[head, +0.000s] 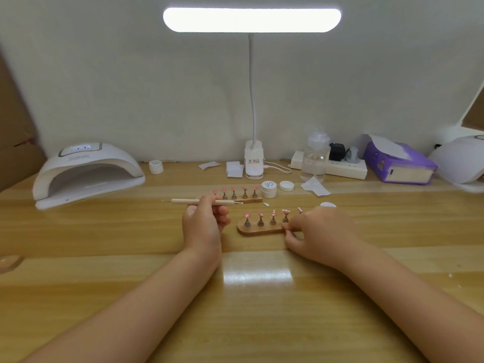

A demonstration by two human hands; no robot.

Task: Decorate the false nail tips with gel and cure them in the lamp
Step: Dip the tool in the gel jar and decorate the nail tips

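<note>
Head view, forward-down, near tabletop (104,258)

The right hand (319,233) covers the right end of the near wooden stand (258,230) and most of the fifth nail tip (300,209). The left hand (203,224) hides the far stand's (255,200) left end. The curing lamp's (86,174) display is blurred. The second lamp (462,161) is cut off by the right edge.

A bright desk lamp (252,19) overhead is blown out to white, throws a glare patch on the wooden table (258,275), while wide-angle distortion bends the softly blurred edges.
</note>
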